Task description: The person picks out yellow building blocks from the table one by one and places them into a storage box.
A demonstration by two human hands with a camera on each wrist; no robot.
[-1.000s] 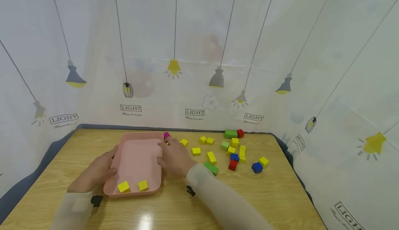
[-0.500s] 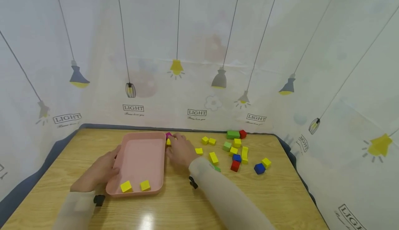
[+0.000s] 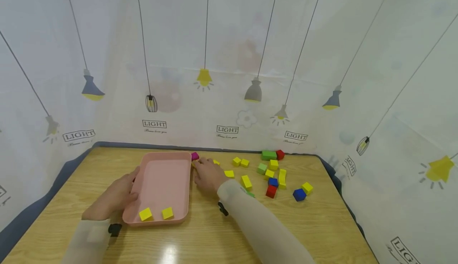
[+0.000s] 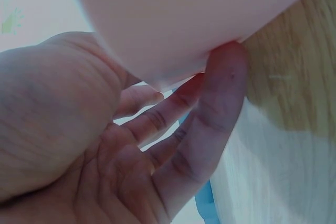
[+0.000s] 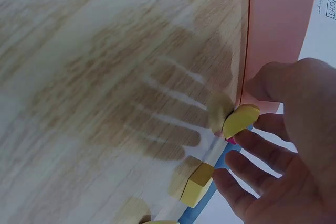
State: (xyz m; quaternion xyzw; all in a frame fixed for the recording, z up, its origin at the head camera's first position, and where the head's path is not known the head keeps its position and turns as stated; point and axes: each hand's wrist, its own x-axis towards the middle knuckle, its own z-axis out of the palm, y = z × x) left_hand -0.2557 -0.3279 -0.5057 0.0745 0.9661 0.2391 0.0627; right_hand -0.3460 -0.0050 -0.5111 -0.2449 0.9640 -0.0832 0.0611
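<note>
Right hand [image 3: 210, 176]: we find it moved off the tray's [image 3: 164, 180] right rim, fingertips now at a yellow half-round block [image 5: 240, 120] just outside. Green block [image 3: 251, 195]: we see it newly part-hidden by the sleeve [image 3: 257, 224].

left sleeve [image 3: 87, 241]: off-white | right sleeve [image 3: 262, 220]: off-white | wrist pieces [image 3: 115, 230]: black
</note>
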